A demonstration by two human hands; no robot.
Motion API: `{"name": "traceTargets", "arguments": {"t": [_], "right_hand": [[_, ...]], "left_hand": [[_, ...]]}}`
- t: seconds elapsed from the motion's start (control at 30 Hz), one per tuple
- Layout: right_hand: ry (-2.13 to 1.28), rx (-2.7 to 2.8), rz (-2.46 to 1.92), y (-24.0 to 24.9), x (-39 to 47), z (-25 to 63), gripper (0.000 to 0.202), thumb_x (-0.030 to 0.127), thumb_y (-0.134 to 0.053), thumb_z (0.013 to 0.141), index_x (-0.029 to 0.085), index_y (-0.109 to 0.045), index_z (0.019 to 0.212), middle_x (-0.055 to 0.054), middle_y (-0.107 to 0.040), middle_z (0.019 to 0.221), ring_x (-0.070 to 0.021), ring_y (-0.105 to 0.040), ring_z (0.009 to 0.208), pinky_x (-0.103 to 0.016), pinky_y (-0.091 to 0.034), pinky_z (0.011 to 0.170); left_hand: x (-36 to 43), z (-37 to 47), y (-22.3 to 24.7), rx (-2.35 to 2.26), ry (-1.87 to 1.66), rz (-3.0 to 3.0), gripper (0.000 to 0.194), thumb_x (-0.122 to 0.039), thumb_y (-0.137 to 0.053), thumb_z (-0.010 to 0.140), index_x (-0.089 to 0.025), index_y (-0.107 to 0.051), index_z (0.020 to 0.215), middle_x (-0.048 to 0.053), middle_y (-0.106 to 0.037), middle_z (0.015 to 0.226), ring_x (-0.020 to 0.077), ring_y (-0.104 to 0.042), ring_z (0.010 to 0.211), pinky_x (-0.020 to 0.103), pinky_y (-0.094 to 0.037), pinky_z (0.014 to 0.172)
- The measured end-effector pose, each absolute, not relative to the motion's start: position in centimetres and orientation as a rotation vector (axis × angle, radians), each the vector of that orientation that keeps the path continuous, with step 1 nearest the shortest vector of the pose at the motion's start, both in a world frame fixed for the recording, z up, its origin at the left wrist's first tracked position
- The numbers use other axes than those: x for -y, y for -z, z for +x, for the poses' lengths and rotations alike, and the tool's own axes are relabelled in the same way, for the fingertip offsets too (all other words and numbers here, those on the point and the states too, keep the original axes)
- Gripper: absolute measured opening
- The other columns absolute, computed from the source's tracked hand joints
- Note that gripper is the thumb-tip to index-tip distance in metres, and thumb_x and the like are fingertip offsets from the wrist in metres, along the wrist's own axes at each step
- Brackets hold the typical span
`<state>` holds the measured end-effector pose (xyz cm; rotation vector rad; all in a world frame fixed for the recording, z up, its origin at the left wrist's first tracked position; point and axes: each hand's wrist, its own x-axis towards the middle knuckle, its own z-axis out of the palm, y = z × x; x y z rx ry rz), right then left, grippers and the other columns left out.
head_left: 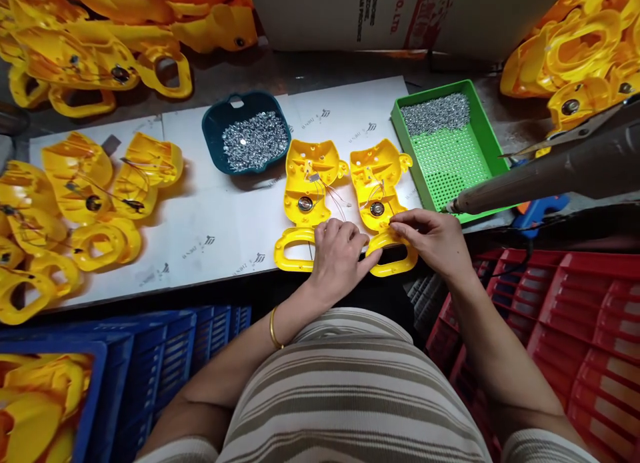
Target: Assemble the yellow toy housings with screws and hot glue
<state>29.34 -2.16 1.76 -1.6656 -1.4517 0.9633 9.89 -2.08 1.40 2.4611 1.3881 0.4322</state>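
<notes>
Two yellow plastic shell halves with loop handles lie side by side, inner faces up, with thin wires and a round metal part in each. My left hand (337, 256) rests, thumb spread, over the handle of the left shell half (305, 163). Its thumb reaches the handle of the right shell half (375, 173). Fingertips of my right hand (437, 239) are pinched together at the right shell half, just above its handle. Whatever they hold is too small to make out. Loose wires (340, 196) trail from the left shell half toward the right one.
A dark teal tray (213, 126) of small metal pieces stands left, a green basket (487, 126) of screws right. More yellow shells (75, 166) lie left. A grey tool arm (545, 163) juts in at right. Blue crates (165, 356) and red crates (565, 303) stand below.
</notes>
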Motion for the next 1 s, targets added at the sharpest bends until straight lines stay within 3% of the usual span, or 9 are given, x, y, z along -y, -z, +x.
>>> {"name": "traceTargets", "arguments": {"t": [0.63, 0.83, 1.0], "right_hand": [[-0.426, 1.958, -1.395, -0.1, 2.6, 28.9, 0.010, 0.019, -0.059, 0.092, 0.018, -0.068, 0.092, -0.004, -0.065, 0.086, -0.0131, -0.062, 0.074, -0.023, -0.047, 0.062], [-0.141, 2.100, -1.541, -0.2, 3.0, 28.9, 0.018, 0.028, -0.055, 0.094, 0.019, -0.071, 0.091, -0.003, -0.066, 0.082, -0.0111, -0.060, 0.067, -0.023, -0.037, 0.052], [0.154, 2.469, -1.611, -1.8, 4.7, 28.5, 0.027, 0.024, -0.051, 0.095, 0.018, -0.067, 0.116, -0.005, -0.071, 0.100, -0.0127, -0.060, 0.066, -0.028, -0.028, 0.043]], "left_hand": [[2.4, 9.4, -1.3, -1.403, -0.385, 2.539, 0.024, -0.042, -0.072, 0.082, -0.019, -0.067, 0.086, 0.006, -0.069, 0.089, 0.0283, -0.053, 0.096, 0.046, -0.030, 0.089], [2.4, 9.7, -1.3, -1.404, -0.401, 2.572, 0.019, -0.034, -0.066, 0.087, -0.017, -0.066, 0.082, 0.007, -0.068, 0.085, 0.0276, -0.054, 0.093, 0.046, -0.031, 0.088], [2.3, 10.1, -1.6, -1.418, -0.418, 2.549, 0.021, -0.035, -0.065, 0.086, -0.016, -0.068, 0.078, 0.008, -0.069, 0.081, 0.0273, -0.055, 0.091, 0.046, -0.031, 0.086]]}}
